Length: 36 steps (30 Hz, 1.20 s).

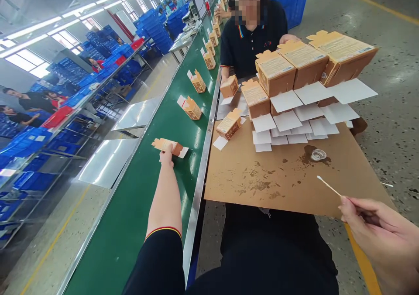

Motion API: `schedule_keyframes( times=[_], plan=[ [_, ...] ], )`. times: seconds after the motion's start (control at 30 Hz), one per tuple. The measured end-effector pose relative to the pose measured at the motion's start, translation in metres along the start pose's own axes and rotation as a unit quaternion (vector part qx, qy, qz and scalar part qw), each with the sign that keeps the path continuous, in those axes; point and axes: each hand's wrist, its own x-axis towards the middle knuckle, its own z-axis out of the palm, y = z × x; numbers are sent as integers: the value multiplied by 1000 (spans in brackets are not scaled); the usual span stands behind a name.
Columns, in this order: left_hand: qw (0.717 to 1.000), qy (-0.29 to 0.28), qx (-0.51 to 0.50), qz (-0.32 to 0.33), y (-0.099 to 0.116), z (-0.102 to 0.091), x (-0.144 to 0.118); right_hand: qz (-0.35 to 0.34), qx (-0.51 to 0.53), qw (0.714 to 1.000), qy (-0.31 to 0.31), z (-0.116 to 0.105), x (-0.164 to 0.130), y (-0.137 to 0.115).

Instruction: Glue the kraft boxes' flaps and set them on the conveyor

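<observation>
Landmark: brown board (288, 186) lying flat, stained.

Right hand (376, 229), at the board's near right corner, pinched shut on a swab (329, 186); swab tip points up-left over the board. Small clear dish (318, 155) sits on a dark wet patch just beyond the tip.

Left hand (166, 155), arm stretched out left of the board, fingers resting on a flat carton (168, 145) that lies on the green belt (137, 207). Fingers close together on the carton's near edge; can't tell if it's gripped or just pressed.

Far half of the board: stack of brown cartons (294, 68) with white flaps (291, 120) fanned toward me. One loose carton (229, 125) at the board's far left edge.

Further up the belt, left of the board: more cartons (192, 108) spaced in a line.

Beyond the board: a person in a dark shirt (248, 37), one hand on a carton (229, 87).
</observation>
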Motion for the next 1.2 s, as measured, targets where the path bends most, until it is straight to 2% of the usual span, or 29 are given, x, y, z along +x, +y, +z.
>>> schedule_keyframes(
  times=[0.1,0.17,0.23,0.33,0.43,0.5,0.57,0.67,0.77,0.97,1.1,1.2],
  plan=[
    [999,-7,-36,-2,0,14,-3,-15,27,1000,-6,11,1,-9],
    [997,0,-77,3,0,15,-12,-19,42,999,-16,13,-2,-12],
    [990,-12,-137,29,-1,13,-34,-25,43,998,-27,13,-4,-16],
    [970,-106,-210,59,-9,16,-90,-45,36,995,-79,21,-6,-32],
    [962,-180,-205,9,-21,33,-155,-81,62,976,-191,55,-13,-53],
    [969,-181,-167,-10,-27,47,-186,-91,73,964,-239,89,-21,-60],
    [976,-174,-128,0,-30,57,-203,-103,86,950,-284,123,-33,-60],
    [979,-182,-91,16,-31,63,-209,-112,79,929,-343,158,-50,-52],
    [979,-186,-86,13,-28,61,-209,-125,71,913,-381,171,-61,-47],
    [978,-179,-104,13,-25,61,-214,-142,56,901,-406,174,-64,-47],
    [975,-197,-101,13,-24,60,-216,-131,58,916,-375,172,-55,-46],
    [977,-203,-61,9,-25,56,-222,-110,69,935,-331,160,-47,-46]
  ],
)
